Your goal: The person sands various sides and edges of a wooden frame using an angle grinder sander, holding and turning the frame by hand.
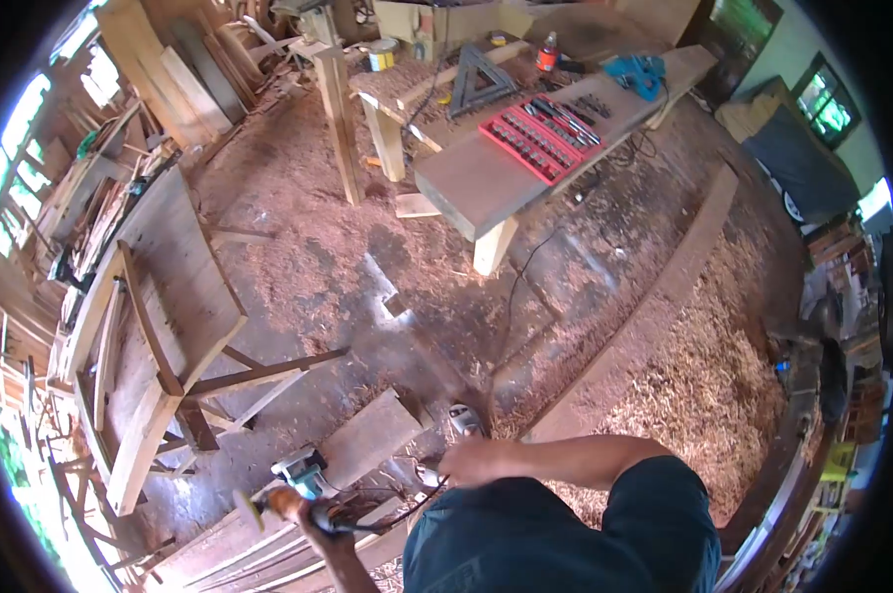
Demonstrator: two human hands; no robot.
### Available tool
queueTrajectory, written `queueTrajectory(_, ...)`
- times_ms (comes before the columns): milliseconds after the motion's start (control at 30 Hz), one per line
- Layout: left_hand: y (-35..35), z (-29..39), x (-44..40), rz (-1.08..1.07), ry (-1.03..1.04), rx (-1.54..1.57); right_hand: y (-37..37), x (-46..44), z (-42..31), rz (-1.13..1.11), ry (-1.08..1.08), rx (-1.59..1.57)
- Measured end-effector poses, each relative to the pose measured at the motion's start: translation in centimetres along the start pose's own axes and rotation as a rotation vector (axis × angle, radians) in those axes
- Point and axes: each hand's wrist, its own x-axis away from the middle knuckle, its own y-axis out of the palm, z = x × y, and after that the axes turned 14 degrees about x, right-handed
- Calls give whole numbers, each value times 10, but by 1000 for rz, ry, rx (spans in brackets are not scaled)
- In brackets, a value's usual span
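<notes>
My left hand point(300, 516) is closed around a handheld angle grinder point(334, 520) with a black body and a round disc at its far end. The disc points left, above long boards point(258, 558) on the floor. A dark power cord point(407, 512) runs from the tool's rear toward my right hand point(466, 463). That hand is held in front of my body, its fingers curled where the cord meets it; finger detail is small and partly hidden. Just beyond the grinder, a teal power tool point(304, 472) rests by a short wide plank point(375, 435).
A slanted wooden piece on legs point(174, 267) stands at left. The far bench point(456, 178) carries a red socket set point(540, 138), a framing square point(481, 81) and a blue power tool point(636, 75). Wood shavings point(703, 395) pile at right; a cord point(515, 287) crosses the floor.
</notes>
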Motion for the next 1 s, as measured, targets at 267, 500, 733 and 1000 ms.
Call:
queueTrajectory(267, -40, 92, 126, 195, 457, -1, 14, 86, 204, 282, 785, 118)
queueTrajectory(500, -68, 113, 210, 331, 921, 151, -68, 62, 112, 172, 700, 154)
queueTrajectory(733, -140, 150, 246, 420, 910, 256, -112, 15, -31, -26, 606, 203)
queueTrajectory(1000, -187, 190, 272, 387, 758, 232, -112, -56, -165, 142, 260, 209)
